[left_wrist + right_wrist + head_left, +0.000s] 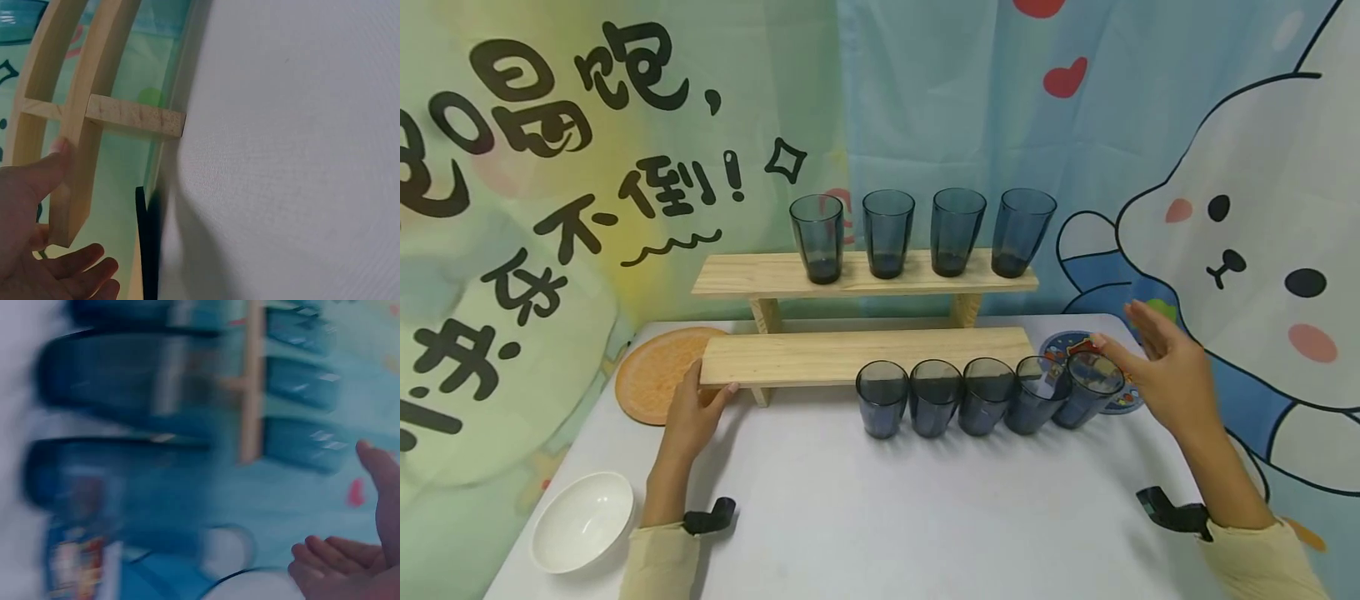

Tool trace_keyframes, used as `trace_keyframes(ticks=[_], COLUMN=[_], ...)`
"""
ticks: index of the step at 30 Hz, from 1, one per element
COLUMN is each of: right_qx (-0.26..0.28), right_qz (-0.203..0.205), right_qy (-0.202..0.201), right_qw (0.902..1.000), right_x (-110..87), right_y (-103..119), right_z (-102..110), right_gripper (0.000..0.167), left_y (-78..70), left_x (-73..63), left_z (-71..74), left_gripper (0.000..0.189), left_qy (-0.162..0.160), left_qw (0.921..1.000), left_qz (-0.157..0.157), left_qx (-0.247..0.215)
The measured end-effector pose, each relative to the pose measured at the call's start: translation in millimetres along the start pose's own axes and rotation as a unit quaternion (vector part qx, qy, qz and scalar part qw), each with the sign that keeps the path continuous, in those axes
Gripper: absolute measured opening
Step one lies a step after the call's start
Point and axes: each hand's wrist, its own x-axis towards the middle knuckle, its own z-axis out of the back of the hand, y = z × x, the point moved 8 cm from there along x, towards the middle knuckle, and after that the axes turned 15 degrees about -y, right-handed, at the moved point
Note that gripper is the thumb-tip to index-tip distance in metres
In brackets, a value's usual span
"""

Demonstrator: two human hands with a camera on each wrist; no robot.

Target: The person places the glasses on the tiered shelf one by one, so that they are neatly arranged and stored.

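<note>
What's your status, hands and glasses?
Left hand grips lower shelf. Right hand empty, near rightmost front glass. Head view: front glasses partly hide lower shelf's right half.

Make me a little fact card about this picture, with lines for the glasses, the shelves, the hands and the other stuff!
Up high: four glasses in a row on the wooden upper shelf
Down low: five glasses in a row on the white table
Left hand: left hand grips the left end of the wooden lower shelf
Right hand: right hand, open, beside the rightmost table glass; touching unclear
Other stuff: white bowl, orange disc, patterned blue disc
</note>
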Motion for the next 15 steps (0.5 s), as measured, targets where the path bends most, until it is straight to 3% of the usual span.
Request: trace_keyframes(ticks=[4,7,15], right_qx=[0.004,0.014,0.018], right_qz=[-0.017,-0.03,-0.056], right_qy=[0.033,0.059,0.062], right_qw=[0.9993,0.9977,0.9963], right_x=[-13.8,-23.7,-35.5], right_y=[-44,-64,-88], right_z=[-16,-29,-44], right_gripper=[0.09,0.093,0.093], left_y=[-0.4,-1.1,-0.4], left_x=[-0.7,-1.7,-3.0], left_z=[1.5,2.9,1.1], left_gripper=[0.087,0.088,0.089], left_qy=[0.0,0.001,0.006], left_qw=[1.0,1.0,1.0], left_qz=[-0.004,-0.005,0.006], left_qx=[-0.005,-0.005,0.0])
